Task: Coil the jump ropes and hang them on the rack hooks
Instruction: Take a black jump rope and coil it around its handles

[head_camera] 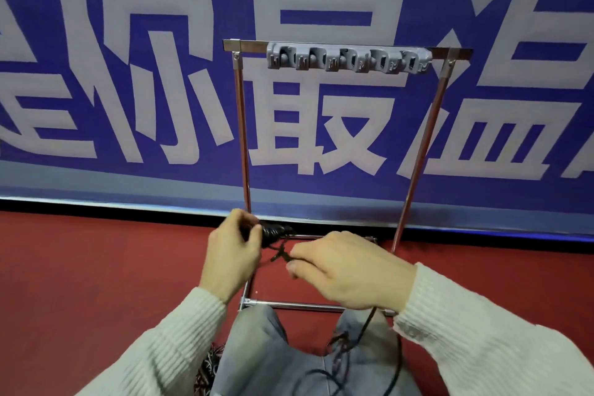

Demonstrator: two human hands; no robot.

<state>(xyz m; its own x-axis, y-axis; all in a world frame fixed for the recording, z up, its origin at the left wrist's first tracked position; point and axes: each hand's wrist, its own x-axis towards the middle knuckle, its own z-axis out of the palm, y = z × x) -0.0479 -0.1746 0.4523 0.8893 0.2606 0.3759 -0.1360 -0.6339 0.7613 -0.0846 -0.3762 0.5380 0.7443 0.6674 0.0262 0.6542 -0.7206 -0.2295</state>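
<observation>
My left hand (233,254) grips the black handles of a jump rope (273,233) with cord wound around them, low in front of the rack. My right hand (347,270) pinches the thin black cord (279,255) just right of the handles. The cord's loose length (393,363) trails down under my right wrist and across my lap. A chrome rack (421,151) stands before me, and the grey hook strip (348,59) on its top bar has nothing hanging from it.
The rack's base bar (302,305) lies on red carpet right at my knees. A blue banner with large white characters (128,74) covers the wall behind. A black-and-white braided rope (209,366) lies by my left thigh.
</observation>
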